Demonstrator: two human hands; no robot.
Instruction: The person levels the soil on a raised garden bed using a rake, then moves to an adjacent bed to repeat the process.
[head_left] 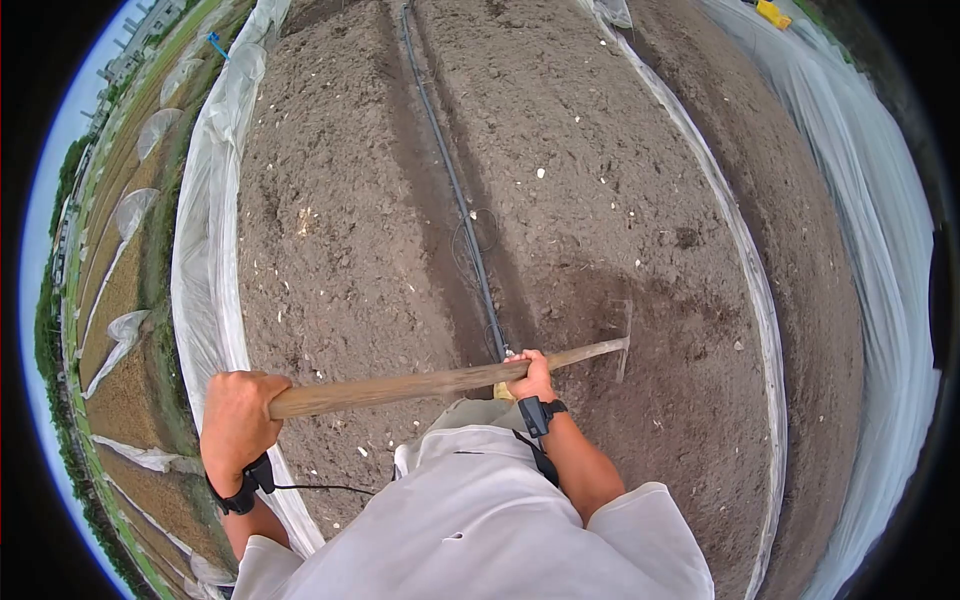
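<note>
A rake with a long wooden handle [400,390] lies across the front of my body. My left hand [238,422] is wrapped round the handle's end at the left. Farther along, my right hand [533,376] grips the handle in front of my waist. The thin metal rake head [626,345] is at the right, close over darker, loosened soil [680,370]; its tines look faint and blurred. Both wrists carry black bands, and a cable runs from the left one toward my shirt.
A dark hose [455,180] runs along a furrow between two soil beds [330,200]. Clear plastic sheeting [205,230] edges the left bed. A white plastic strip [745,240] borders the right bed, with more sheeting [860,200] beyond it. Pale bits dot the soil.
</note>
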